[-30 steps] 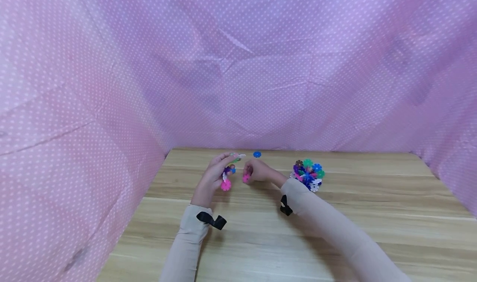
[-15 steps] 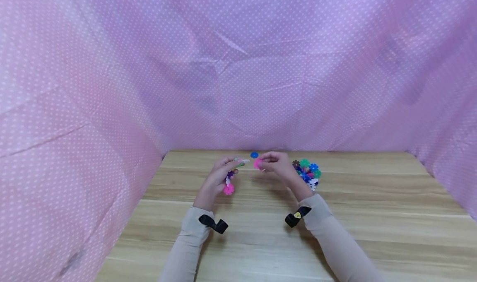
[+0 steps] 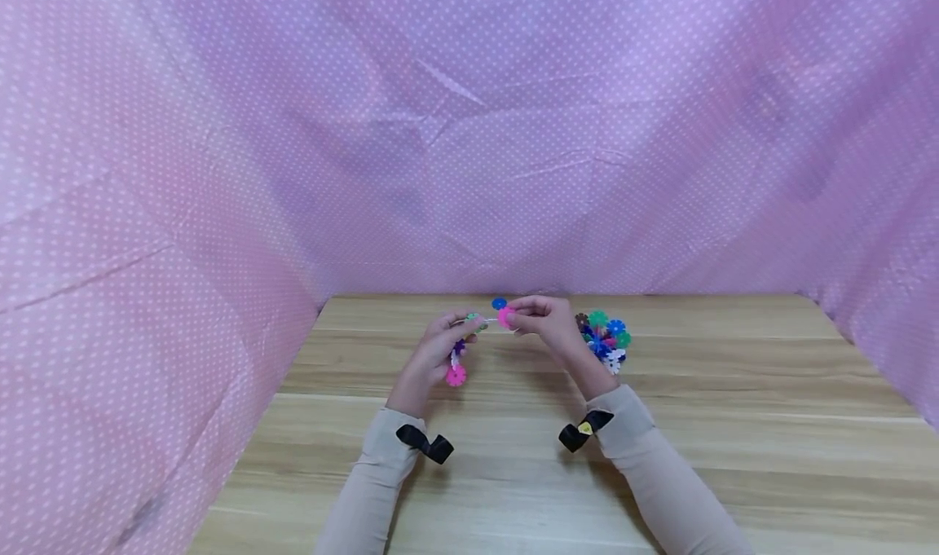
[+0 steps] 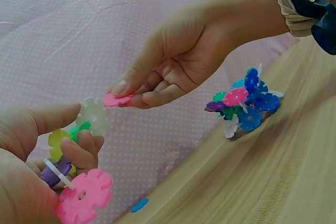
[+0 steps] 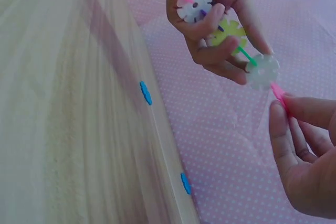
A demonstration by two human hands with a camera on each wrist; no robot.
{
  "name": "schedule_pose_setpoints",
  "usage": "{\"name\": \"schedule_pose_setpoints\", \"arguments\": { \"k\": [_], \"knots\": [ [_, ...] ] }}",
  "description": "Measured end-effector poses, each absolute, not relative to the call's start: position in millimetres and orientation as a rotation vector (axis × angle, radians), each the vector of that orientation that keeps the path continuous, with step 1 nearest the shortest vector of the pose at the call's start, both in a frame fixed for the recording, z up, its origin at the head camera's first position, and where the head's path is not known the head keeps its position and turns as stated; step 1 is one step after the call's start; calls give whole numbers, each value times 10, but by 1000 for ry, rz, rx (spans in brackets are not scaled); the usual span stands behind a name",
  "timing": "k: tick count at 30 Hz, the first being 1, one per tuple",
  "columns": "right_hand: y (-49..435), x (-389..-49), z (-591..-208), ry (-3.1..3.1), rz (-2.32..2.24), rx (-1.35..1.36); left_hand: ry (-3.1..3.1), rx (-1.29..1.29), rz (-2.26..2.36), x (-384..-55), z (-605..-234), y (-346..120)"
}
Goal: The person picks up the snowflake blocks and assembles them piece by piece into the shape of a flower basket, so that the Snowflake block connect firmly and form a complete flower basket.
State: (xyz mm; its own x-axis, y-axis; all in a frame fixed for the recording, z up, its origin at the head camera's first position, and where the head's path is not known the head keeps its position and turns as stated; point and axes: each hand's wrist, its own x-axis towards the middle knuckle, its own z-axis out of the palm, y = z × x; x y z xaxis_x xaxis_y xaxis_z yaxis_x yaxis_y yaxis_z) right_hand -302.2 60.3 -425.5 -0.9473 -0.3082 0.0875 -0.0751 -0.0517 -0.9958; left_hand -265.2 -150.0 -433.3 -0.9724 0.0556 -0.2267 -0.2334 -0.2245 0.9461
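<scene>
- Head: left hand (image 3: 438, 345) grips a snowflake-disc chain (image 3: 456, 359); right hand (image 3: 543, 320) pinches a pink disc (image 3: 505, 318) at the chain's top. Spare disc pile (image 3: 605, 341) sits on the bench (image 3: 734, 425), right.
- Left wrist: pink disc (image 4: 116, 99) edge touches the white disc (image 4: 92, 115). Looks like the joining step.
- Right wrist: slots not seated yet; next move needs them aligned, then a push.

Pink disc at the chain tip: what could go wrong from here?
1. The right hand pinches the pink disc by its edge only; it might slip while meeting the white disc.
2. The left hand holds the chain mid-length, so its tip could bend aside under a push.
</scene>
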Motion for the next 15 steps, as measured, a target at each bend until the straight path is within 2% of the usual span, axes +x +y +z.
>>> {"name": "schedule_pose_setpoints", "arguments": {
  "k": [15],
  "knots": [
    [506, -2934, -4267, 1989, -2292, -382, 1873, -246, 2401, -2598, -4322, -1351]
  ]
}}
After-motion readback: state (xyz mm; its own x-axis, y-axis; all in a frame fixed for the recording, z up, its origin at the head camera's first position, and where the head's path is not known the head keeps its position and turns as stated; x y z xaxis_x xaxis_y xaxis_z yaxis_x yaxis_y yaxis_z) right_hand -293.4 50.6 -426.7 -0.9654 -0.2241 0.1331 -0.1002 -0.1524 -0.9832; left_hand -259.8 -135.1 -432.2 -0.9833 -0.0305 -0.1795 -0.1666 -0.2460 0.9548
